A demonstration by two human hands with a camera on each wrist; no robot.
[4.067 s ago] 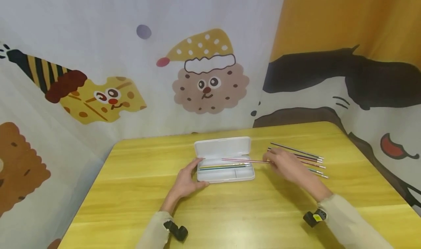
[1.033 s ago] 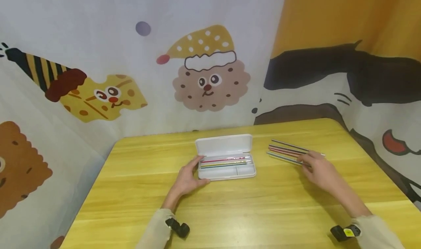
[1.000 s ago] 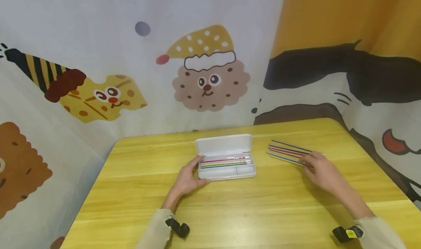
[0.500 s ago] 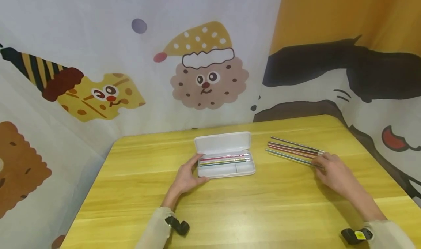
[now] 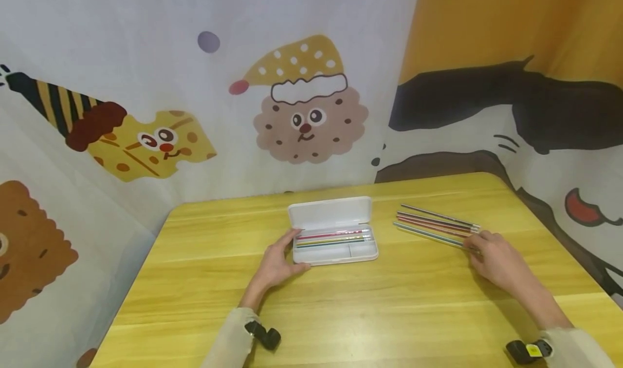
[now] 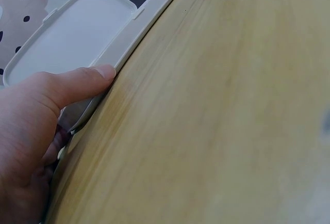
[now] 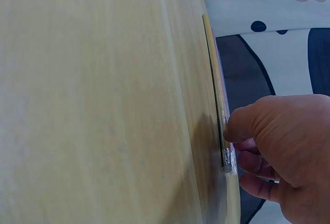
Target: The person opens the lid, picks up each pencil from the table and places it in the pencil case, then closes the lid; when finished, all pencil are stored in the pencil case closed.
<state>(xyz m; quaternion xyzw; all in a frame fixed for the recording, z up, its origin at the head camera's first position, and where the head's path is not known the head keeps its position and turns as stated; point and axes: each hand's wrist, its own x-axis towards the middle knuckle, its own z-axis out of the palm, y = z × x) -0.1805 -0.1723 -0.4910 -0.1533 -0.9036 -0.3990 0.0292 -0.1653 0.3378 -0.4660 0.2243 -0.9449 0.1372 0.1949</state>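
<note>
An opened white pencil case [image 5: 336, 254] stands on the table, its lid [image 5: 331, 214] tilted back. Red, yellow and green pencils [image 5: 333, 238] lie in its long compartment. My left hand [image 5: 274, 262] holds the case's left end, thumb on the front edge; the left wrist view shows that thumb [image 6: 85, 82] against the rim, other fingers mostly hidden. To the right, several loose pencils [image 5: 433, 221] lie side by side. At the eraser ends of the nearest ones, my right hand [image 5: 501, 260] pinches a yellowish pencil [image 7: 219, 87] that lies along the table.
The yellow wood-grain table [image 5: 340, 314] ends at a curtain [image 5: 160, 44] printed with cartoon figures. A small compartment [image 5: 362, 249] sits at the case's front right. Each wrist wears a black camera, the left one [image 5: 263, 335] close over the table.
A red pencil that my right hand carried earlier now lies in the case. That hand has moved right to the loose pencils' eraser ends. My left hand stays at the case.
</note>
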